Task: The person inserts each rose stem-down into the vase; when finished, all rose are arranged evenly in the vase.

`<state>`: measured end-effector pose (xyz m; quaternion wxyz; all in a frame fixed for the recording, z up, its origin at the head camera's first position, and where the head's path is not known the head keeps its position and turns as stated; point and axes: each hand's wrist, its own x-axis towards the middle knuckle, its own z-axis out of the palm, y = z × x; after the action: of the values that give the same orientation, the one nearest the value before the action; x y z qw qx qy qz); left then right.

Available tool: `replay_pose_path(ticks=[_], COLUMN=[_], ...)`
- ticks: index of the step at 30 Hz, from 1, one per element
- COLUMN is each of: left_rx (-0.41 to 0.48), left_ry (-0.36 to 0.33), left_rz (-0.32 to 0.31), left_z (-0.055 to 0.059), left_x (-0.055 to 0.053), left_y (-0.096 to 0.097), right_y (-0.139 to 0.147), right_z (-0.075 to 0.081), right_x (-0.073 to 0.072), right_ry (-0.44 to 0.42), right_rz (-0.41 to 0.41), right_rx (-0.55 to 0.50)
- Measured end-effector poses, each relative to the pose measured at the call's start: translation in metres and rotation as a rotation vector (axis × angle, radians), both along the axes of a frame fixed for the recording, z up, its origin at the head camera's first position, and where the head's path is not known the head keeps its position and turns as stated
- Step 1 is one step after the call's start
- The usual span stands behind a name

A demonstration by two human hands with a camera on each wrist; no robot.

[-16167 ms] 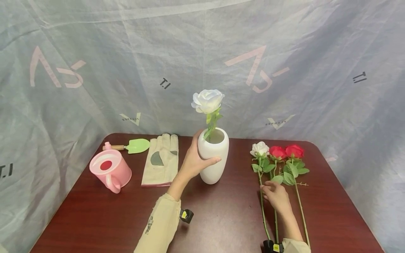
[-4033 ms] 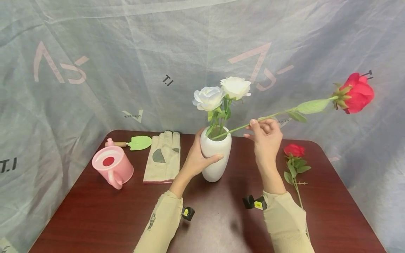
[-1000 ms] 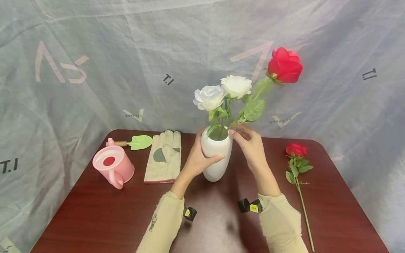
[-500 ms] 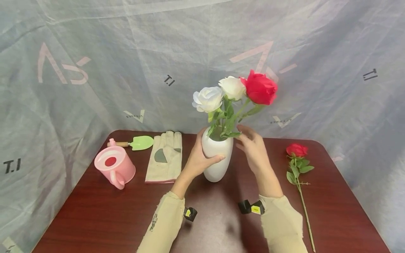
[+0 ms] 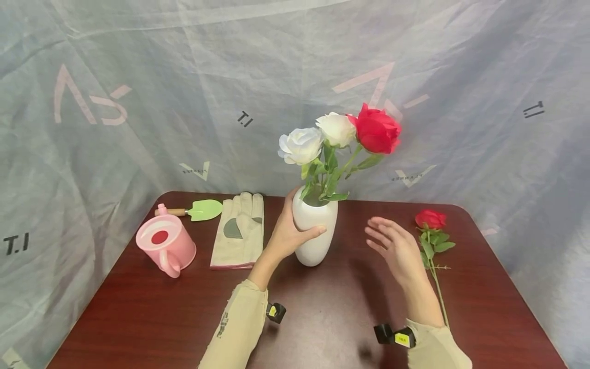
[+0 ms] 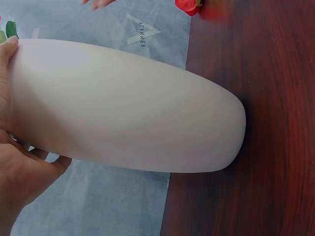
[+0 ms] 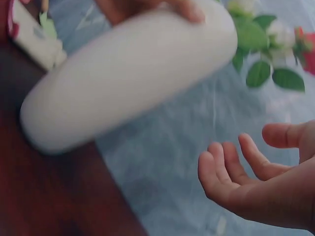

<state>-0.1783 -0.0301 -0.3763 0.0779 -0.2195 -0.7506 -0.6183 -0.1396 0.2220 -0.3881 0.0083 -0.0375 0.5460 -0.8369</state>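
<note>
Right hand had drawn away from the vase and hung relaxed
Left hand gripped the vase, which held three roses

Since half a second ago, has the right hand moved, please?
Yes; in the head view, the right hand moved rightward, toward the red rose on the table.

The bare right hand, fingers loosely bent, is apart from a smooth white elongated vase that the left hand grips.
</note>
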Motion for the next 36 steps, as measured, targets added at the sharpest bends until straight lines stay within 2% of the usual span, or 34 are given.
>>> replay_pose_path(ticks=[4,6,8,11,12,14,16,18,21,24,27,32,36], left_rx=[0.002,0.000,0.001,0.002,0.004,0.008,0.011,0.013,0.012,0.013,0.013,0.006,0.011], left_ry=[-0.008,-0.005,0.001,0.017,0.019,0.014,0.018,0.011,0.019,0.022,0.027,0.007,0.019], left_rz=[0.006,0.005,0.002,0.000,0.000,0.001,0.005,0.010,0.013,0.006,0.013,0.009,0.001], left_z=[0.000,0.000,0.000,0.001,0.001,0.000,-0.010,-0.020,-0.028,-0.016,-0.003,0.000,0.000], left_x=[0.001,0.001,0.000,-0.001,-0.001,-0.001,-0.008,-0.014,-0.019,-0.011,-0.002,0.001,0.000], left_y=[-0.001,-0.001,-0.001,0.000,0.000,0.000,0.000,0.001,0.001,0.000,-0.001,-0.001,0.000], right_y=[0.035,0.060,0.087,0.123,0.132,0.138,0.143,0.148,0.157,0.158,0.154,0.151,0.153], right_z=[-0.024,-0.044,-0.061,-0.080,-0.081,-0.075,-0.069,-0.070,-0.081,-0.089,-0.089,-0.092,-0.096], right_x=[0.013,0.016,0.021,0.029,0.033,0.045,0.055,0.061,0.064,0.061,0.055,0.048,0.048], right_ry=[0.021,0.038,0.030,-0.011,-0.039,-0.142,-0.245,-0.346,-0.430,-0.448,-0.411,-0.374,-0.390], right_rz=[-0.011,-0.051,-0.131,-0.264,-0.305,-0.371,-0.337,-0.246,-0.097,-0.018,0.003,-0.067,-0.100], right_rx=[0.047,0.097,0.196,0.377,0.465,0.699,0.934,1.085,1.130,1.127,1.224,1.363,1.352])
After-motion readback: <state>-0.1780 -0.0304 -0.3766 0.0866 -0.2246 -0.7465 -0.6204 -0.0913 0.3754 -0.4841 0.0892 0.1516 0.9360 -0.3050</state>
